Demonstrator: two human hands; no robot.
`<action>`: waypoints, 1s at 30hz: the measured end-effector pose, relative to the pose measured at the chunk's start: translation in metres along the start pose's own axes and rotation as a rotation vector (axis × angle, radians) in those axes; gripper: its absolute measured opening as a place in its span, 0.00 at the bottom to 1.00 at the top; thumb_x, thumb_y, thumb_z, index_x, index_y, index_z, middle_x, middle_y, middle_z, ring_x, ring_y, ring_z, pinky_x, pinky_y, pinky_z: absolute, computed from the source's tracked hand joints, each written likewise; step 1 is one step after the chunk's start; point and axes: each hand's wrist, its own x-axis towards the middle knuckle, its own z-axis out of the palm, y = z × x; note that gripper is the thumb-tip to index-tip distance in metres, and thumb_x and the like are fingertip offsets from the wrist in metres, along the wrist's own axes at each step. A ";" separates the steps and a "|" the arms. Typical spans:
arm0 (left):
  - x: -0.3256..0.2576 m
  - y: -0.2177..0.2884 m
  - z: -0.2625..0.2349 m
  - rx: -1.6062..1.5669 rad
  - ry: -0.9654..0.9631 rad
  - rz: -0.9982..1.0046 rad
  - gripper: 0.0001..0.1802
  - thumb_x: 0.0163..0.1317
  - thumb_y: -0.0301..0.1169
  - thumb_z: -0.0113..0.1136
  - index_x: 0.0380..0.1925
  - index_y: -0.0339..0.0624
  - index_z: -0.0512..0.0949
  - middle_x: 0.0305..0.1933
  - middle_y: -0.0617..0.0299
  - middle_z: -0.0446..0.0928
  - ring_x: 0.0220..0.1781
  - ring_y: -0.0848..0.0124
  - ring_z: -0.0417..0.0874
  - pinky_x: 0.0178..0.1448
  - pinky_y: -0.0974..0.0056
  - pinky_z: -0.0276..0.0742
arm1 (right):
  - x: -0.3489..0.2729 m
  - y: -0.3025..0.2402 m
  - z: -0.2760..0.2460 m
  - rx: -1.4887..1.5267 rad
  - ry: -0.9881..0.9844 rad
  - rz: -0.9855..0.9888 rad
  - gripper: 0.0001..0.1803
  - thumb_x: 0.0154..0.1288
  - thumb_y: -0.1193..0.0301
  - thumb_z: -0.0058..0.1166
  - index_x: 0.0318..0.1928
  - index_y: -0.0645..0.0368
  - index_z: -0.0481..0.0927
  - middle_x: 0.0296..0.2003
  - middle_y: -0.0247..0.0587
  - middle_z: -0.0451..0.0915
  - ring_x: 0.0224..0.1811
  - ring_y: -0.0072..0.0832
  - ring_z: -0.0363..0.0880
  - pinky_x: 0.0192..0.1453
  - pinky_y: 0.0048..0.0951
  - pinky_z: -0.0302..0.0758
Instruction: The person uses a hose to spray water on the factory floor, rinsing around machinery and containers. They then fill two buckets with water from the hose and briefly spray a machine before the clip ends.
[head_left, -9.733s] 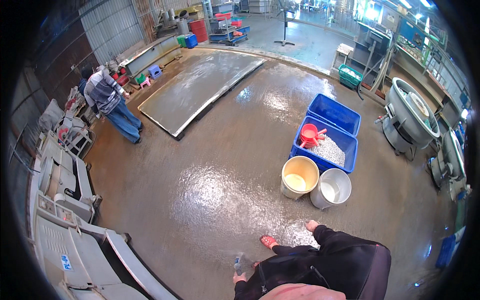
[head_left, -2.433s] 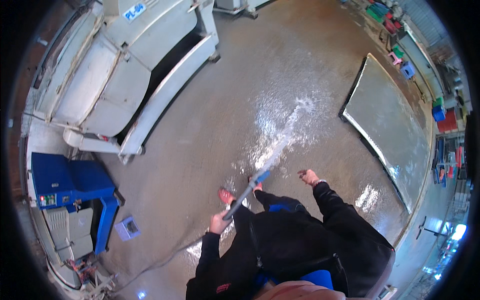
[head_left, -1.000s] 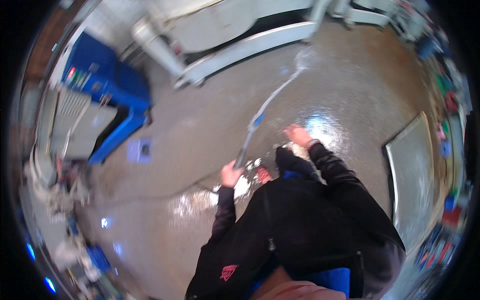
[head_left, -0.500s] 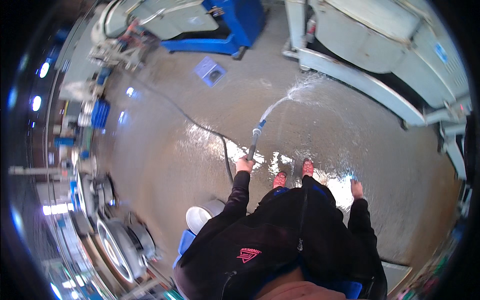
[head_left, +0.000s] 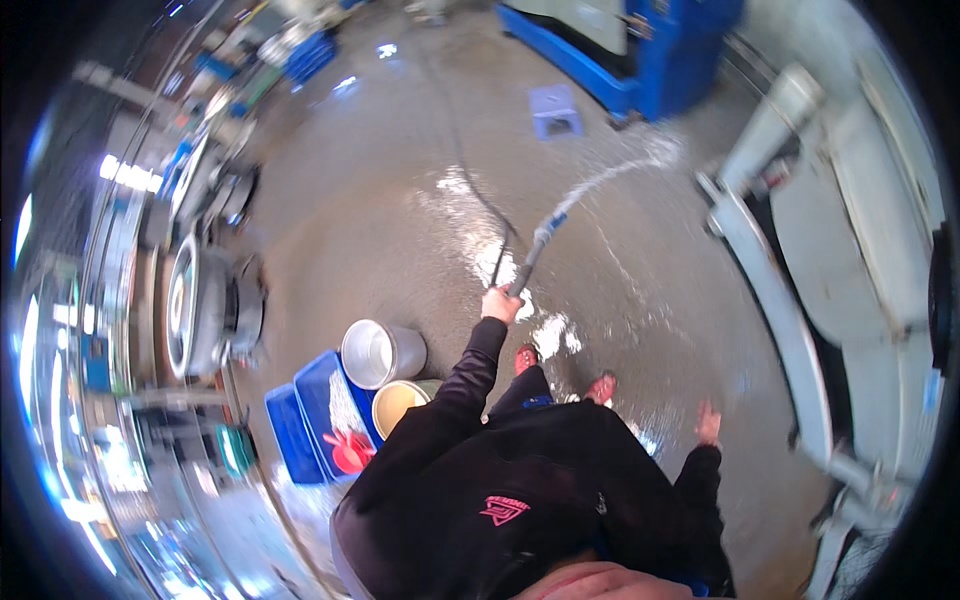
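My left hand [head_left: 501, 304] is wrapped round a dark hose [head_left: 524, 272] near its nozzle end [head_left: 545, 233]. A jet of water [head_left: 612, 176] arcs out of the blue tip and splashes on the wet floor, short of the large blue machine. The rest of the hose trails from my hand back across the floor. My right hand [head_left: 709, 424] hangs at my right side with its fingers apart and nothing in it. Red sandals [head_left: 601, 387] are on my feet between the two hands.
A small purple stool [head_left: 556, 110] stands beside the blue machine base [head_left: 640, 88]. Pale machines [head_left: 860, 230] line the right. Near my left elbow are a white bucket [head_left: 408, 357], a yellowish tub [head_left: 399, 402] and blue crates [head_left: 296, 430] with a red scoop [head_left: 350, 452].
My view has turned left, bringing the crates and tubs into sight. The water jet lands nearer the blue machine and stool. My right hand's fingers are spread more.
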 end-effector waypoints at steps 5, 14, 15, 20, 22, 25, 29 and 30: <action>0.014 -0.066 -0.058 -0.027 0.124 -0.205 0.21 0.38 0.35 0.62 0.39 0.49 0.81 0.31 0.49 0.80 0.36 0.59 0.82 0.44 0.60 0.76 | -0.004 -0.070 0.057 0.181 -0.184 0.067 0.28 0.63 0.48 0.41 0.56 0.53 0.70 0.53 0.38 0.72 0.56 0.33 0.69 0.51 0.58 0.63; 0.109 -0.190 -0.224 -0.681 0.055 -0.561 0.28 0.43 0.28 0.64 0.50 0.50 0.74 0.15 0.63 0.70 0.10 0.74 0.68 0.15 0.66 0.64 | -0.057 -0.024 0.185 -0.945 -0.118 -0.373 0.24 0.62 0.66 0.43 0.56 0.66 0.66 0.46 0.60 0.72 0.50 0.51 0.70 0.54 0.43 0.66; 0.115 -0.201 -0.240 -0.862 0.098 -0.520 0.32 0.45 0.26 0.63 0.54 0.52 0.69 0.14 0.66 0.67 0.10 0.76 0.64 0.13 0.68 0.60 | -0.068 -0.042 0.208 -0.865 -0.094 -0.319 0.24 0.61 0.67 0.44 0.57 0.66 0.64 0.48 0.60 0.71 0.52 0.51 0.68 0.56 0.43 0.64; 0.165 -0.200 -0.311 -1.672 0.182 -0.368 0.45 0.51 0.20 0.60 0.65 0.58 0.48 0.12 0.76 0.52 0.09 0.84 0.50 0.13 0.74 0.46 | -0.105 -0.223 0.354 -0.582 -0.154 -0.563 0.29 0.60 0.71 0.46 0.61 0.66 0.58 0.56 0.59 0.65 0.61 0.50 0.60 0.63 0.39 0.58; 0.178 -0.185 -0.334 -1.859 0.224 -0.328 0.35 0.53 0.21 0.59 0.57 0.57 0.54 0.13 0.77 0.51 0.10 0.84 0.50 0.14 0.75 0.47 | -0.119 -0.319 0.425 -0.560 -0.321 -0.673 0.37 0.55 0.76 0.52 0.64 0.64 0.52 0.63 0.55 0.56 0.65 0.48 0.53 0.67 0.37 0.52; 0.199 -0.158 -0.370 -2.034 0.205 -0.191 0.20 0.55 0.24 0.59 0.39 0.55 0.59 0.14 0.77 0.53 0.11 0.84 0.52 0.15 0.75 0.50 | -0.145 -0.443 0.533 -0.663 -0.645 -1.044 0.53 0.41 0.77 0.63 0.67 0.58 0.45 0.65 0.52 0.51 0.67 0.45 0.48 0.69 0.40 0.48; 0.220 -0.129 -0.407 -2.219 0.328 -0.081 0.14 0.57 0.26 0.57 0.34 0.51 0.61 0.15 0.77 0.55 0.12 0.86 0.54 0.15 0.77 0.52 | -0.149 -0.517 0.644 -0.882 -0.822 -1.228 0.60 0.34 0.77 0.67 0.67 0.50 0.43 0.65 0.49 0.50 0.69 0.44 0.43 0.70 0.41 0.44; 0.225 -0.129 -0.416 -2.246 0.364 -0.030 0.13 0.58 0.26 0.57 0.33 0.51 0.62 0.15 0.77 0.56 0.12 0.86 0.55 0.15 0.77 0.52 | -0.143 -0.524 0.666 -0.670 -0.754 -1.316 0.44 0.38 0.77 0.64 0.61 0.51 0.60 0.58 0.48 0.63 0.60 0.42 0.60 0.63 0.37 0.57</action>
